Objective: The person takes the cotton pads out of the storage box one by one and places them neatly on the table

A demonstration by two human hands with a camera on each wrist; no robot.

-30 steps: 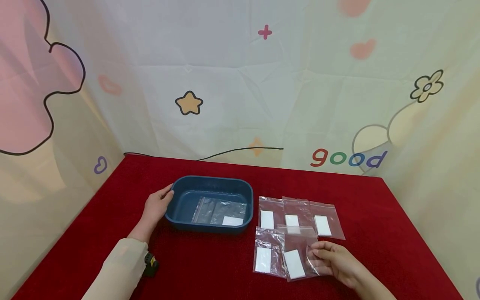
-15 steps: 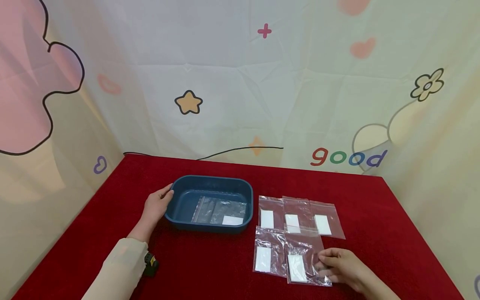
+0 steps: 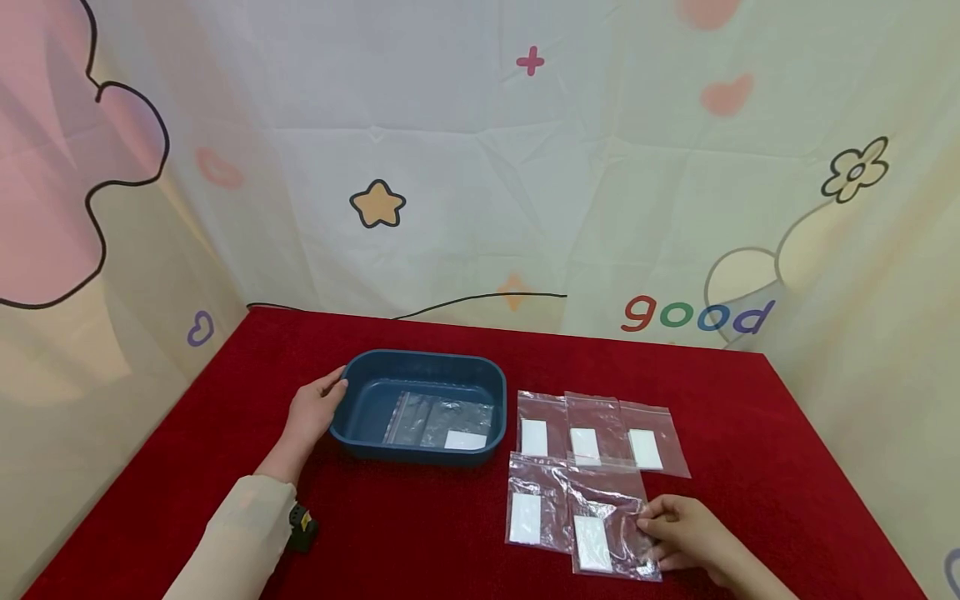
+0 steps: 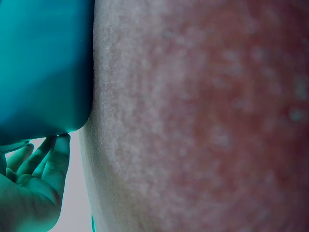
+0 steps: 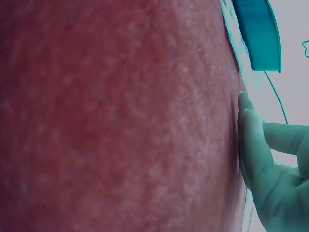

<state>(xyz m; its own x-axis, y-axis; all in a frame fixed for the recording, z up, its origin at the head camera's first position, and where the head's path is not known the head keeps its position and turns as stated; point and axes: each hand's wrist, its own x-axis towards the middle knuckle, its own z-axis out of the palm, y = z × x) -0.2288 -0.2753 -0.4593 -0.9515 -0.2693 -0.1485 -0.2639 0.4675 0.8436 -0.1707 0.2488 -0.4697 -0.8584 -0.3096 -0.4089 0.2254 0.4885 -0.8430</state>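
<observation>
My left hand point(image 3: 315, 408) grips the left end of a blue plastic basin point(image 3: 420, 457), with the thumb at its rim; in the left wrist view, fingers point(image 4: 55, 162) touch the basin's outer wall point(image 4: 46, 77). Inside the basin lies a clear zip bag point(image 3: 450, 417) with a white card-like piece. At the near right, my right hand point(image 3: 693, 537) pinches the right edge of another clear zip bag point(image 3: 622, 508), which lies on the red cloth with a white rectangular piece inside. In the right wrist view the right hand point(image 5: 275, 179) shows, its grip on the bag partly hidden.
Several similar bags lie beside the basin: three in a back row, such as the right-hand bag point(image 3: 648, 437), and one front-left bag point(image 3: 538, 500). Red cloth point(image 3: 412, 533) covers the table. A patterned curtain point(image 3: 480, 208) hangs behind it.
The right hand has brought its zip bag rightward and toward me, laying it flat beside the front-left bag. The left hand and basin have stayed in place.
</observation>
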